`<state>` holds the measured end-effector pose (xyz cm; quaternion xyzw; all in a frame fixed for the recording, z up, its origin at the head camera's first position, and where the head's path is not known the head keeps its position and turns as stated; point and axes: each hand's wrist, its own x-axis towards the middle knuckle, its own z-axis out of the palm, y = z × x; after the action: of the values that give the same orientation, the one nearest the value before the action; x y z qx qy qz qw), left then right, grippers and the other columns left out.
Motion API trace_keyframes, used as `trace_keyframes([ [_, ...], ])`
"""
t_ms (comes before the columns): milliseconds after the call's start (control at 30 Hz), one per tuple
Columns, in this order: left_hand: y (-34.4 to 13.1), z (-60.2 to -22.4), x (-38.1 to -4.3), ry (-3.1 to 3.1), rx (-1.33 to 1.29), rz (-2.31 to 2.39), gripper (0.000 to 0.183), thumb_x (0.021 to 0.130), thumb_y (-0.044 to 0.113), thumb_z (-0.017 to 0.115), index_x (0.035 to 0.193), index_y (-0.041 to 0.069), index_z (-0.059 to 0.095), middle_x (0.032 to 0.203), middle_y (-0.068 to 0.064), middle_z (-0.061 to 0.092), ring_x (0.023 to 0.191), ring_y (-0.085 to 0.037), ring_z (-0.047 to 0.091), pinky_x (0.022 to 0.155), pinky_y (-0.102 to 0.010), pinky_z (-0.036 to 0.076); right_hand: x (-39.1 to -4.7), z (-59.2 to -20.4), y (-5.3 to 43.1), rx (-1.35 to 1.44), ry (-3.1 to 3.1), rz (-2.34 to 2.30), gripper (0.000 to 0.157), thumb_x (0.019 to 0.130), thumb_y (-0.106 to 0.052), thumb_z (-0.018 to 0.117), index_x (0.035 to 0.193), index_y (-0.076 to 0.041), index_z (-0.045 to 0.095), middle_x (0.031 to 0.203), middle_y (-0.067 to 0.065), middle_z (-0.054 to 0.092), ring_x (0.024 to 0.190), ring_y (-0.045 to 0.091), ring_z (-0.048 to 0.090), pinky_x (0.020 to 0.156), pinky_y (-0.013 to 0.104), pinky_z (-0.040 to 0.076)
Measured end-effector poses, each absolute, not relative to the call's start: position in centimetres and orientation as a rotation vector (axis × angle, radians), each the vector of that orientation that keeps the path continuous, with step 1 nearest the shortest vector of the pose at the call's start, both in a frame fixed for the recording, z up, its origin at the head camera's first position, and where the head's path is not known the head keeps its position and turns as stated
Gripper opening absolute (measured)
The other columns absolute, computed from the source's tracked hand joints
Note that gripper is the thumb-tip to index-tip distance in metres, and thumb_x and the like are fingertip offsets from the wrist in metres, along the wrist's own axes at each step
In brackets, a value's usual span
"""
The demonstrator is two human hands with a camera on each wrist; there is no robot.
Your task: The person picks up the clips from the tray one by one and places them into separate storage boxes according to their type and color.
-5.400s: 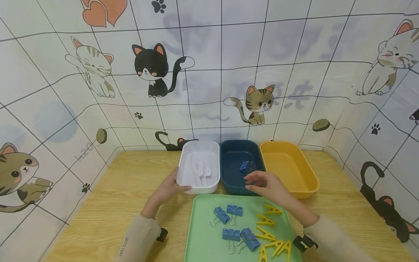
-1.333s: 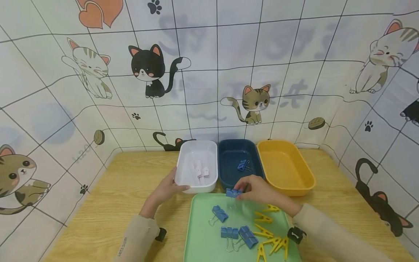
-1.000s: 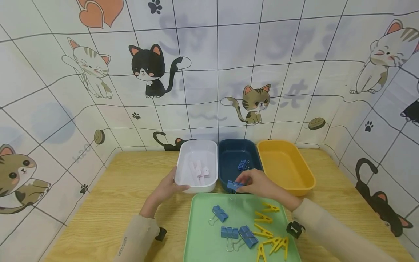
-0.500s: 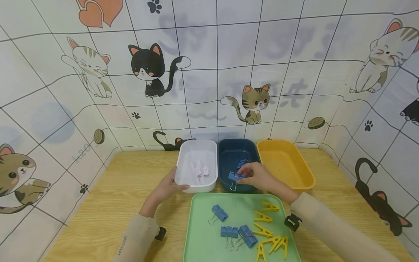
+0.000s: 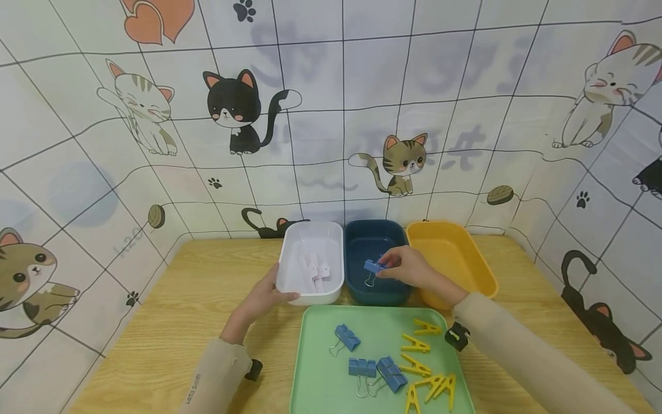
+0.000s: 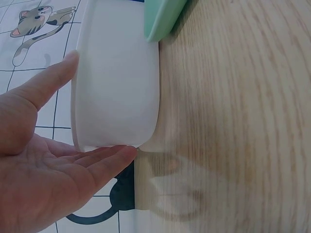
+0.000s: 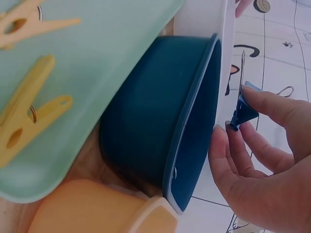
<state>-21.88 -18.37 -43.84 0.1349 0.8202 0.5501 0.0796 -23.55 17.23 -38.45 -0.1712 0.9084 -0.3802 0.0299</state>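
In the head view my right hand (image 5: 411,269) pinches a blue binder clip (image 5: 373,266) over the dark blue bin (image 5: 380,296). The right wrist view shows this binder clip (image 7: 245,109) between thumb and fingertips, beyond the bin's rim, its wire handles sticking out. My left hand (image 5: 264,296) rests against the near left corner of the white bin (image 5: 311,299). In the left wrist view its fairly straight fingers lie along the white bin's (image 6: 116,82) side, the thumb at the rim. Several binder clips (image 5: 391,374) lie on the green tray (image 5: 323,397).
Yellow clothespins (image 5: 415,344) lie on the tray's right side. White clips (image 5: 316,273) are in the white bin. A yellow bin (image 5: 483,282) stands right of the dark blue one. All stand on a wooden table (image 5: 155,345) before a cat-patterned wall covering (image 5: 320,144).
My right hand has picked a binder clip off the tray and carried it up and away over the dark blue bin. The left hand stays at the white bin.
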Motion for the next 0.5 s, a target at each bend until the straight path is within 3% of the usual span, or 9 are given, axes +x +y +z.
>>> trace_keyframes([
  [500,-18.2,-44.0,-21.7,2.447,0.371,1.659,0.096,0.085,0.006,0.077,0.159,0.008,0.016,0.152,-0.026,0.036,0.13,-0.043,0.043,0.108,-0.059,0.034,-25.8,-38.6,18.0,-0.394,2.794,-1.168,0.026,0.084,-0.012,0.079,0.102,0.004,0.071,0.08,0.008,0.065,0.062,0.016,0.059,0.059,0.029,0.053],
])
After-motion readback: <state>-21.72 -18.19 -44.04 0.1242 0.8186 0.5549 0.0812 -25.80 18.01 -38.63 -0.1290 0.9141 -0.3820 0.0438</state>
